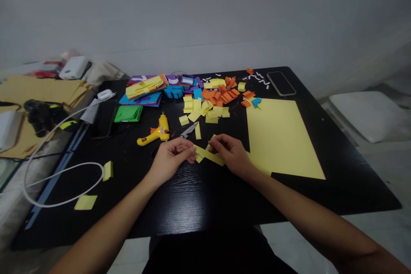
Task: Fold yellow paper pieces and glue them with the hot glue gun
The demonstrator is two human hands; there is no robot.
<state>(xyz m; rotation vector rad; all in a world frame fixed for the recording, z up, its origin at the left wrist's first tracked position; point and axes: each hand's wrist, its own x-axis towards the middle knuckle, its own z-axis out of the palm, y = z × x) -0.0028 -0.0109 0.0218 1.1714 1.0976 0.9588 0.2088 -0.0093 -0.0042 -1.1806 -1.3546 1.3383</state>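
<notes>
Your left hand (171, 156) and right hand (233, 154) pinch the yellow paper strips (212, 156); keep each grip light so the edges stay uncrumpled.

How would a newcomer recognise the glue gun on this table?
On the black table, look just beyond the left hand. The glue gun lies there, between green papers and scissors; its yellow body and orange trigger set it apart.
</notes>
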